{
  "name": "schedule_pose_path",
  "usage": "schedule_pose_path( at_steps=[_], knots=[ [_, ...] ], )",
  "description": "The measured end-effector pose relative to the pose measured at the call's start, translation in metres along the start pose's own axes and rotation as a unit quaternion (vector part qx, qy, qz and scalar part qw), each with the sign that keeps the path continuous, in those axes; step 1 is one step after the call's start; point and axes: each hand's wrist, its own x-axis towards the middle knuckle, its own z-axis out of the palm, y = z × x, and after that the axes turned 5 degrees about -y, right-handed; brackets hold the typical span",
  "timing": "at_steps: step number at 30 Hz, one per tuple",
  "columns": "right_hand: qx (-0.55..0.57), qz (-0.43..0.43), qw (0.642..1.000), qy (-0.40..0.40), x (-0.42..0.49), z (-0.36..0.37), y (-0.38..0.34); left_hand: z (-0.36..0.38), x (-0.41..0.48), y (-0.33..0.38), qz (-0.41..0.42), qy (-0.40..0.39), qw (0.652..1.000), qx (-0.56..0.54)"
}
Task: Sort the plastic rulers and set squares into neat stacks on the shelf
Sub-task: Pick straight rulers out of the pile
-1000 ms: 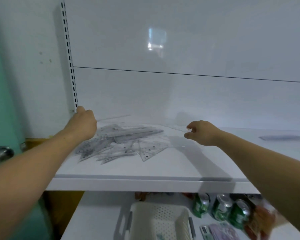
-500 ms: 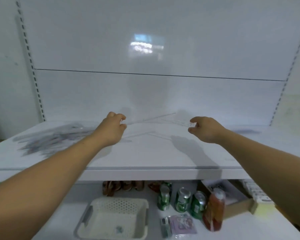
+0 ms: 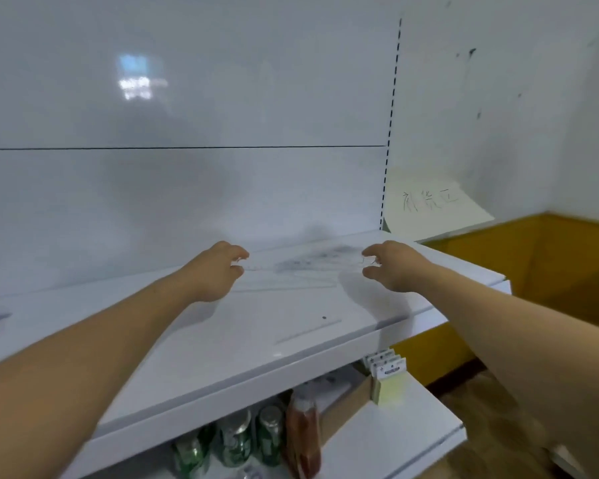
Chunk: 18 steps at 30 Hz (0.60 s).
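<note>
As the left hand [image 3: 218, 271] and right hand [image 3: 395, 267] each pinch an end of the clear ruler [image 3: 260, 267], it hangs level over the blurred stack [image 3: 322, 259], centre frame on the shelf [image 3: 256, 340], probably to land square.

**Ruler carried to the shelf's right end**

My left hand [image 3: 218, 273] and right hand [image 3: 393, 267], holding the clear ruler [image 3: 260, 268] between them, have moved along the shelf [image 3: 222, 340] from the scattered left-end pile to a blurred stack [image 3: 322, 259] near the right end.

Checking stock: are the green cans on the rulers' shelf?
No, the green cans stand on the lower shelf, below the upper shelf bearing the rulers.
</note>
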Motion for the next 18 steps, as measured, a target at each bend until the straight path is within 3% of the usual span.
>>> schedule_pose_path(
  at_steps=[8,14,18],
  knots=[
    [-0.024,-0.007,0.999,-0.041,0.081,-0.016,0.048,0.009,0.095,0.007,-0.004,-0.079,0.997,0.006],
    [-0.051,-0.103,0.988,-0.101,0.142,-0.005,0.036,0.01,0.104,-0.011,-0.054,-0.088,0.995,-0.015],
    [-0.063,-0.189,0.971,-0.129,0.172,0.003,0.021,0.013,0.084,-0.023,-0.132,-0.061,0.989,-0.034]
  ],
)
